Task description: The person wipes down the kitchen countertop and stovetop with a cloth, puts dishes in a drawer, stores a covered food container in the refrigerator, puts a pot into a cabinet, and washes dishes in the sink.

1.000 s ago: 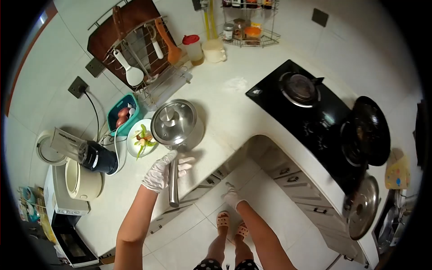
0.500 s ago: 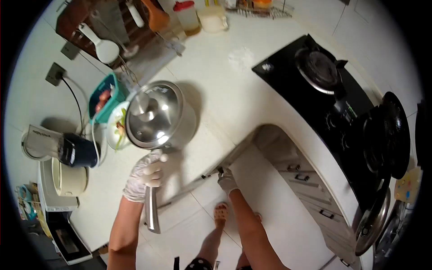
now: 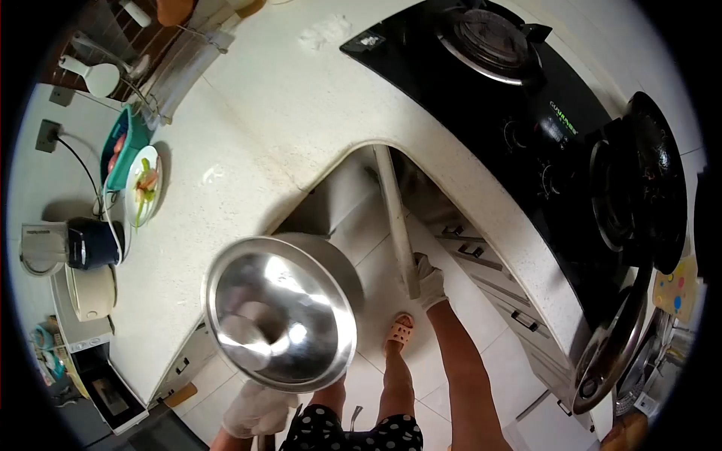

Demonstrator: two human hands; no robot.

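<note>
My gloved left hand (image 3: 259,410) is closed around the handle of a steel saucepan (image 3: 342,267), held off the worktop in front of my body. A shiny lid (image 3: 297,301) covers the saucepan; its knob is blurred. Most of the handle is hidden below the lid and my fingers. To the right, my gloved right hand (image 3: 430,282) grips the edge of a cabinet door (image 3: 395,218), which stands swung out under the curved corner of the worktop. Part of the cabinet's inside (image 3: 320,203) shows behind the door, but its contents cannot be made out.
A black gas stove (image 3: 481,113) with a dark pan (image 3: 650,188) lies right. Left on the worktop (image 3: 233,143) are a plate of vegetables (image 3: 143,188), a teal basket (image 3: 128,143) and a blender (image 3: 83,244). My feet stand on floor tiles near the door.
The saucepan has left the worktop and come toward my body in my left hand. My right hand has drawn the cabinet door outward to the right. The view has shifted.
</note>
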